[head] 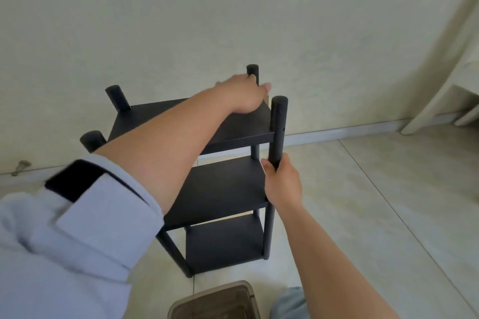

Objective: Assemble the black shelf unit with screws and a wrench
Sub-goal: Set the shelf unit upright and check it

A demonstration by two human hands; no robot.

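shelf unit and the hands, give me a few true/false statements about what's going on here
1. The shelf unit stands upright on the floor. True.
2. The right hand holds a wrench. False: it grips the near right post.
3. The left hand rests at the top shelf by the far right post. True.
4. The unit has two shelves. False: three boards show.
5. A brownish container sits on the floor in front of the unit. True.
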